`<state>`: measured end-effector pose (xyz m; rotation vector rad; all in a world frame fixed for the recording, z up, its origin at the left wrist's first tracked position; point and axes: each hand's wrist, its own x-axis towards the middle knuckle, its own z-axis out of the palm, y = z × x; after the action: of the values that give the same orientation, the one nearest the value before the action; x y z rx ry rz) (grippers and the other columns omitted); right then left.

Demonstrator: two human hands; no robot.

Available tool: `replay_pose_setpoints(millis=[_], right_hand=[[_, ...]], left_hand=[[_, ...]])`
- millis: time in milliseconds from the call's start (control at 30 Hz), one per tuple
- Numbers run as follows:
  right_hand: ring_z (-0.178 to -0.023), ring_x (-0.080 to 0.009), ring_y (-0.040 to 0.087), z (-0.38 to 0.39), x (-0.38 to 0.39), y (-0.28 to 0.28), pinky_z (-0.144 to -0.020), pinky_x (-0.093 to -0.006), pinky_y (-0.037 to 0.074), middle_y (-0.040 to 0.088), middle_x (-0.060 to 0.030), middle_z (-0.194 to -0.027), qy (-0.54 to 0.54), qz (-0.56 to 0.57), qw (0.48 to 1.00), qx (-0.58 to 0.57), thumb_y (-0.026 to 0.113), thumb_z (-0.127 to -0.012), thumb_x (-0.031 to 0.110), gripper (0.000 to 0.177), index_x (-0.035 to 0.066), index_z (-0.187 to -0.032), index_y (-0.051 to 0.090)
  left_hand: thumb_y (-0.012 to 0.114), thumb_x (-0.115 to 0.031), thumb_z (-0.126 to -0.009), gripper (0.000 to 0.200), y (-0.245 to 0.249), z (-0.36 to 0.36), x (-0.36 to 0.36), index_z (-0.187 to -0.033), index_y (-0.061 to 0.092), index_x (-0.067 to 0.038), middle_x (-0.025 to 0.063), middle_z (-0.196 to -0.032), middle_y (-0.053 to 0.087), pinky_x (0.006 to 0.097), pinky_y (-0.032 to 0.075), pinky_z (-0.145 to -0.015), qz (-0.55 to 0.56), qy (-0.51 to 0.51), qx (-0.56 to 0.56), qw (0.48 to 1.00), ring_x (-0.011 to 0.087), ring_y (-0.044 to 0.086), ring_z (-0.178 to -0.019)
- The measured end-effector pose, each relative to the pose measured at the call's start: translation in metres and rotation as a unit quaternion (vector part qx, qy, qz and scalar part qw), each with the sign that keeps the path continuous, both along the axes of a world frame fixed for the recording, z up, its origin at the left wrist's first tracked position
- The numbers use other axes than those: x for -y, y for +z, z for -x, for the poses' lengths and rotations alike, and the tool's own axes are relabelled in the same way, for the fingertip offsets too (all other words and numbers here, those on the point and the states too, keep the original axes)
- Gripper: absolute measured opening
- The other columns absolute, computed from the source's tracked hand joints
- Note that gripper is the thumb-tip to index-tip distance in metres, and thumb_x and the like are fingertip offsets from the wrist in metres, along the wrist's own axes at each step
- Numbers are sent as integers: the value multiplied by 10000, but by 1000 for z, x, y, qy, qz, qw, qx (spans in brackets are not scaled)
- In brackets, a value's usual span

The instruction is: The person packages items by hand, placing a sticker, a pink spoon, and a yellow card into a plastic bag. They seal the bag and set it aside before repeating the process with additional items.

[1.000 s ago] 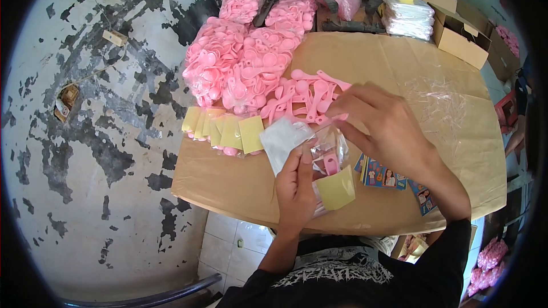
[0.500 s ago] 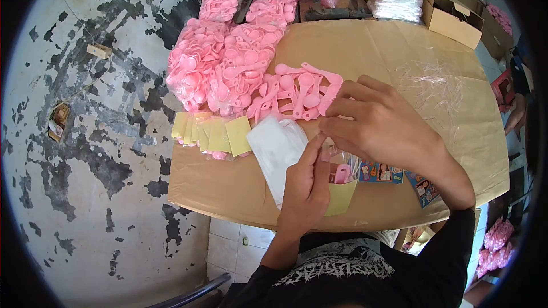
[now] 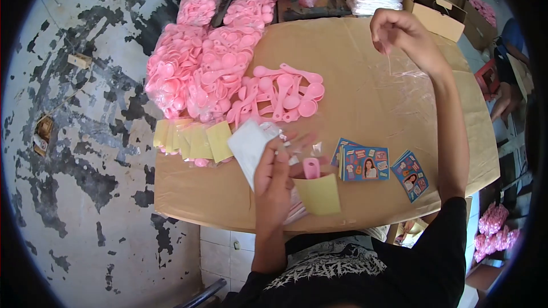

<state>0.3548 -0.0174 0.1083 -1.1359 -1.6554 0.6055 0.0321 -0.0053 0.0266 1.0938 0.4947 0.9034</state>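
My right hand [image 3: 404,37] is raised over the far right of the table, its fingers pinching a thin clear plastic strip [image 3: 390,64] that hangs down. My left hand [image 3: 275,179] is low at the near middle, thumb up and fingers spread apart, smeared by motion. Beside its fingers lies a packet with a yellow card [image 3: 319,195] and a pink measuring spoon [image 3: 311,167] showing above the card. Partly behind this hand is a stack of white plastic bags [image 3: 246,147]. Loose pink measuring spoons [image 3: 285,92] lie beyond it.
Large clear bags of pink spoons [image 3: 208,68] stand at the back left, with a row of yellow-carded packets [image 3: 191,140] before them. Printed blue cards [image 3: 365,163] lie right of centre. Clear strips [image 3: 408,94] are scattered at right; an open carton [image 3: 434,14] stands behind.
My hands, close together before, are apart: the right has lifted up and away with a clear strip, while the left has spread its fingers beside the packet. The view has shifted slightly.
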Motion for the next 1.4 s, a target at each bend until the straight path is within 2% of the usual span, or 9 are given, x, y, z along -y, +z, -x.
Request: replay_pose_setpoints(millis=[67,100,133,300,367,500,667,900,1400], right_hand=[[-809,-115,601,-54,-13,-41,-744,-266,485,646,-28,-865,-30,172,984,20,562,-825,67,174,49,-980,641],[-825,-136,610,-78,-8,-77,-739,-276,490,654,-51,-903,-178,115,927,308,584,-825,63,198,49,-1011,649],[-841,-157,619,-94,-5,-97,-735,-286,494,663,-74,-940,-308,45,767,561,605,-824,58,226,49,-1043,658],[-911,-170,626,-24,11,-7,-801,-304,498,677,-98,-1009,-278,28,931,236,551,-890,43,260,34,-1139,630],[-859,-137,622,18,16,-8,-767,-288,501,677,-90,-959,-137,-6,984,116,560,-905,102,246,11,-1125,625],[-746,-110,650,121,21,-7,-690,-251,522,705,-50,-852,103,157,974,125,658,-882,165,229,35,-1071,662],[-697,-107,643,137,12,-42,-653,-255,519,713,-88,-860,47,88,994,37,684,-864,136,207,31,-1042,689],[-836,-112,658,130,9,-38,-758,-261,525,718,-86,-982,101,132,979,114,686,-849,78,221,32,-1065,693],[-824,-152,674,135,5,-52,-769,-274,533,716,-111,-902,85,37,996,-3,596,-800,-65,274,30,-1032,708]], left_hand=[[348,-203,-1028,372,8,0,-1,-1256,409,84,243,-1227,544,388,586,-780,-2,40,4,999,331,680,-896],[351,-185,-1026,351,7,1,-3,-1232,434,88,236,-1218,548,395,587,-790,-4,58,6,998,318,678,-910],[351,-183,-1026,350,3,4,-7,-1233,432,88,236,-1214,551,396,587,-796,-19,65,-5,998,314,674,-924],[334,-191,-1031,367,-6,7,-18,-1255,418,86,253,-1222,550,416,561,-866,-29,70,31,997,313,617,-1069],[320,-199,-1035,381,0,3,-17,-1276,406,84,259,-1242,538,409,540,-899,-53,72,22,996,320,598,-1102],[346,-231,-1037,386,1,-7,-16,-1299,434,39,186,-1278,535,343,493,-934,-108,70,6,992,280,575,-1134],[356,-210,-1032,444,-1,7,-13,-1377,356,69,203,-1299,510,336,532,-873,5,9,30,999,261,571,-1137],[471,-211,-1009,335,-20,13,-22,-1225,570,26,25,-959,635,192,486,-636,-57,62,-31,996,28,546,-714],[479,-61,-977,212,-8,33,-36,-1153,570,16,69,-923,664,244,529,-725,-120,-29,-53,991,97,630,-812]])
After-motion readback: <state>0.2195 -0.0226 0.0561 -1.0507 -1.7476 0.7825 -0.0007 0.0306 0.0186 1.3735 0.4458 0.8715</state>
